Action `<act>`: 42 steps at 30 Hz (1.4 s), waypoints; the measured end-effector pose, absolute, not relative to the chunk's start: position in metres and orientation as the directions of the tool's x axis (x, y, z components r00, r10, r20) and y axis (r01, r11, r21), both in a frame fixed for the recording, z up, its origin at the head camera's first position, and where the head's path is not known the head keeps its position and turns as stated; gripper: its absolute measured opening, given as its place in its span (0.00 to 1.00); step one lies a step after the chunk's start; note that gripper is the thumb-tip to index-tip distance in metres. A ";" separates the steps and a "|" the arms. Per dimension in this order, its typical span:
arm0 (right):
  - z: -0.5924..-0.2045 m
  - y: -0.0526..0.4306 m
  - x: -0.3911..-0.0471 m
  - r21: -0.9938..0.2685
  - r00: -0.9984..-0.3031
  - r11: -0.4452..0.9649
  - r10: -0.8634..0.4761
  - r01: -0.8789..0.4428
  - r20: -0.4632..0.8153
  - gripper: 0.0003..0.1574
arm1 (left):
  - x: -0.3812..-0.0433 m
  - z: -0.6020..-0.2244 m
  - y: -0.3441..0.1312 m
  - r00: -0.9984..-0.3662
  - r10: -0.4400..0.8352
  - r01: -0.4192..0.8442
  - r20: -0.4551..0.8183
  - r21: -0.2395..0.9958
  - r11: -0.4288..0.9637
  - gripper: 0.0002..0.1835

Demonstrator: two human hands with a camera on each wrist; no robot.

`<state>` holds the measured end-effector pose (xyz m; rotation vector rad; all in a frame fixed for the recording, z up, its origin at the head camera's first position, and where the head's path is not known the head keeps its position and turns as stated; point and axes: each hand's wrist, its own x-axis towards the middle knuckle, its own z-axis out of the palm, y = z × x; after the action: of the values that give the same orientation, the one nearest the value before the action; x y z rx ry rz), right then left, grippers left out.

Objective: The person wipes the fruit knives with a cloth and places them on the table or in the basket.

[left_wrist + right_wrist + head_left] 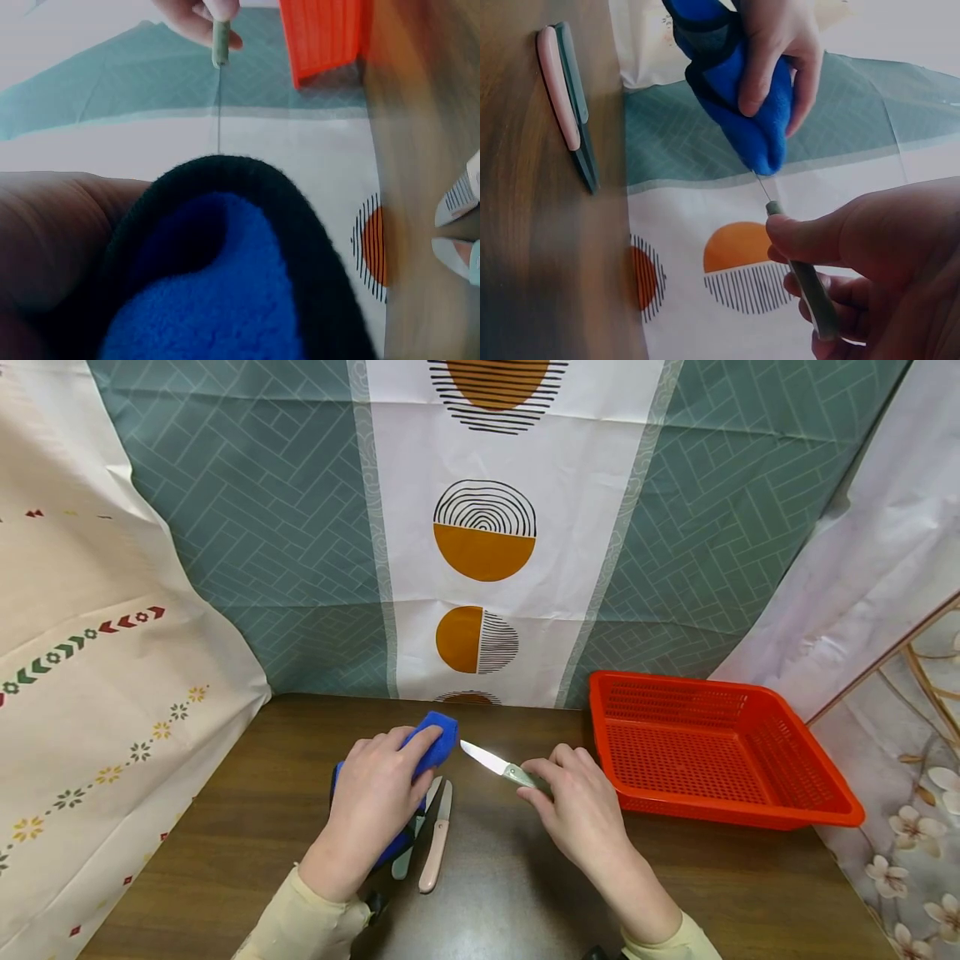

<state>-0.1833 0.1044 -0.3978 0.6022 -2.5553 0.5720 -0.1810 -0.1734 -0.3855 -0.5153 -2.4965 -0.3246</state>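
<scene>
My left hand (pixel 378 797) grips a blue cloth (pixel 441 745) with a dark edging; the cloth is bunched and folded, and part of it hangs below the hand. The right hand (pixel 583 802) holds a small knife (pixel 487 758) by its pale green handle, thumb against fingers, with the blade pointing left at the cloth. Blade tip and cloth lie very close; whether they touch I cannot tell. Beneath the left hand, a pink-handled knife (pixel 435 856) lies on the table beside a green-handled knife (pixel 402 864), which the cloth partly covers in the head view.
A red plastic basket (pixel 731 812) with a perforated bottom stands at the right on the dark wooden table (pixel 495 910). Patterned fabric (pixel 300 527) hangs behind the table, and more covers both sides.
</scene>
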 end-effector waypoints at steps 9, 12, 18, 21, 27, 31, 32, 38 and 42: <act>-0.396 0.103 -0.184 -0.291 -0.821 0.829 -0.304 -0.478 0.483 0.20 | -0.172 -0.380 -0.156 -0.682 0.361 0.516 0.636 0.070 0.853 0.32; -0.396 0.102 -0.184 -0.296 -0.827 0.829 -0.303 -0.474 0.474 0.20 | -0.168 -0.382 -0.147 -0.655 0.405 0.559 0.638 0.047 0.828 0.31; -0.397 0.103 -0.184 -0.281 -0.820 0.831 -0.310 -0.480 0.481 0.20 | -0.161 -0.387 -0.134 -0.620 0.460 0.611 0.635 0.024 0.791 0.29; -0.398 0.102 -0.184 -0.275 -0.821 0.834 -0.312 -0.478 0.478 0.20 | -0.160 -0.389 -0.130 -0.612 0.473 0.629 0.634 0.026 0.777 0.29; -0.398 0.103 -0.183 -0.273 -0.824 0.836 -0.316 -0.476 0.470 0.20 | -0.158 -0.391 -0.127 -0.604 0.487 0.644 0.631 0.027 0.765 0.30; -0.398 0.102 -0.183 -0.277 -0.825 0.833 -0.319 -0.479 0.466 0.21 | -0.159 -0.393 -0.126 -0.604 0.480 0.638 0.637 0.026 0.769 0.31; -0.398 0.102 -0.183 -0.277 -0.826 0.833 -0.320 -0.479 0.464 0.21 | -0.159 -0.393 -0.126 -0.604 0.479 0.636 0.637 0.022 0.771 0.30; -0.398 0.102 -0.184 -0.273 -0.826 0.835 -0.321 -0.477 0.464 0.21 | -0.160 -0.393 -0.126 -0.610 0.489 0.625 0.624 -0.001 0.780 0.22; -0.398 0.102 -0.183 -0.273 -0.827 0.836 -0.319 -0.476 0.463 0.21 | -0.159 -0.392 -0.127 -0.617 0.487 0.618 0.619 -0.003 0.786 0.23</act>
<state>-0.1832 0.1019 -0.3977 0.5922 -2.6119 0.5355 -0.1594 -0.1266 -0.3921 -0.8171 -2.3586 -0.2795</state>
